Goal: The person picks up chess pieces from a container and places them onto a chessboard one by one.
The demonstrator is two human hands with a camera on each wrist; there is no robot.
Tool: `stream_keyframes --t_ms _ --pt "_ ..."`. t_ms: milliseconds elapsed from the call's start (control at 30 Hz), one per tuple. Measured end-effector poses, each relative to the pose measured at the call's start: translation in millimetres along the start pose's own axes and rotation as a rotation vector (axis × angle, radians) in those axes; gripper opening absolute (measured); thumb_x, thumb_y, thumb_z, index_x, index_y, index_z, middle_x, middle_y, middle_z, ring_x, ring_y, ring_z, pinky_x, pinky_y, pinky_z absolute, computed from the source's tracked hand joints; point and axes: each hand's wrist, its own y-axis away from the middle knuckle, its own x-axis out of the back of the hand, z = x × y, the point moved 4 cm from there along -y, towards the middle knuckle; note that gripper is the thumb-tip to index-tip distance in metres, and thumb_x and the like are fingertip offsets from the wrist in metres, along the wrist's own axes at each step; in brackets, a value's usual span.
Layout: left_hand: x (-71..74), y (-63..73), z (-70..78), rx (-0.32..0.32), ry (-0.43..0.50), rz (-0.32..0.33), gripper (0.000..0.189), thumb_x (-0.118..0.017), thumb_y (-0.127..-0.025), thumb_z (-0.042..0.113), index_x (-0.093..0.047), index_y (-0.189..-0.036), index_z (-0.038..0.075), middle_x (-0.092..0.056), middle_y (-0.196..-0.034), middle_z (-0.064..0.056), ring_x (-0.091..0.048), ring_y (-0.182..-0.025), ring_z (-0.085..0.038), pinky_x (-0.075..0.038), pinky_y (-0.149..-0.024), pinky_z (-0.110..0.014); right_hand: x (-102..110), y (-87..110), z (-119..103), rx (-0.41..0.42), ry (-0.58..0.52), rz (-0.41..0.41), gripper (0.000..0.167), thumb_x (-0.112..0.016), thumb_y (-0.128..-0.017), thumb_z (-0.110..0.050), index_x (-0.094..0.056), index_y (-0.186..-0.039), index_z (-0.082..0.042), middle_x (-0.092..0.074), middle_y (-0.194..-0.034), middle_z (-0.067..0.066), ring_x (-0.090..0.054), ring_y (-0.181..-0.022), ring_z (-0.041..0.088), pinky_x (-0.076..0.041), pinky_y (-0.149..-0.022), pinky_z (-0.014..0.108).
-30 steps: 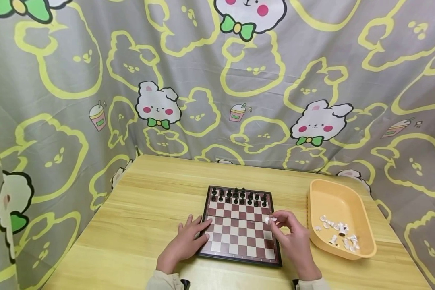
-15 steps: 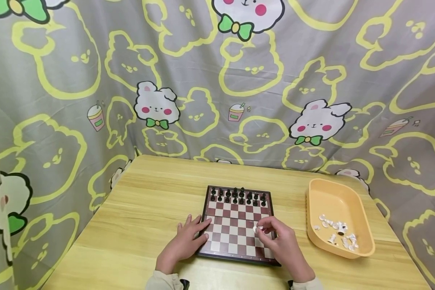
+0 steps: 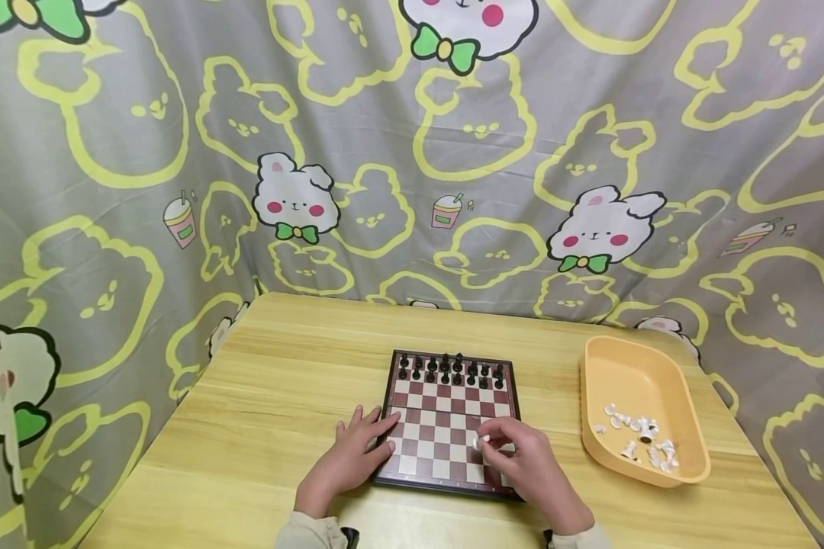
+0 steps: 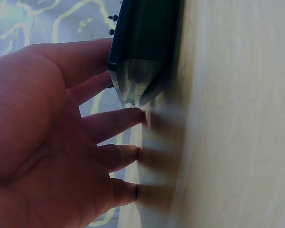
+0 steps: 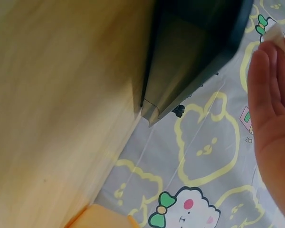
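A dark-framed chessboard (image 3: pixel 426 450) with red-brown and cream squares lies on the table. Two rows of black chess pieces (image 3: pixel 458 367) stand along its far side. My left hand (image 3: pixel 349 459) rests at the board's left edge, thumb and index finger over the frame; in the left wrist view the other fingertips (image 4: pixel 137 153) reach down to the tabletop beside it. Over the near right squares, my right hand (image 3: pixel 534 463) pinches a small white chess piece (image 3: pixel 479 441) between thumb and fingers. Its exact kind is too small to tell.
To the right of the board stands a yellow-orange plastic tray (image 3: pixel 635 370) with several white chess pieces (image 3: pixel 648 427) lying loose inside. The wooden table (image 3: pixel 302 343) meets a grey curtain (image 3: pixel 384 114) with rabbit prints at its back edge.
My right hand has carried the white chess piece leftward and nearer, from the board's right edge to over its near squares. My left hand has stayed in place.
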Motion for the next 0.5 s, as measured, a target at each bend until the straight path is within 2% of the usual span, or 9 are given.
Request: stream_keyframes --t_ms 300,500 --pt "-0.8 -0.4 -1.7 0.007 0.0 -0.005 0.048 -0.061 -0.104 0.025 -0.056 -0.149 0.009 -0.035 -0.159 -0.032 -0.01 -0.152 -0.057 0.003 -0.115 -0.078 -6.4 3.9 2.1 -0.117 -0.066 -0.189 0.02 -0.078 -0.084 0.008 -0.071 -0.09 -0.01 -0.069 -0.086 -0.008 -0.061 -0.073 -0.002 -0.058 -0.06 0.022" --pt "-0.6 0.5 -0.6 0.008 0.001 -0.005 0.048 -0.061 -0.104 0.024 -0.056 -0.149 0.009 -0.035 -0.159 -0.032 -0.01 -0.152 -0.057 0.003 -0.115 -0.078 -9.8 6.6 3.7 -0.184 -0.126 -0.319 0.016 -0.075 -0.088 0.004 -0.072 -0.09 -0.011 -0.07 -0.088 -0.006 -0.062 -0.072 -0.002 -0.058 -0.061 0.022"
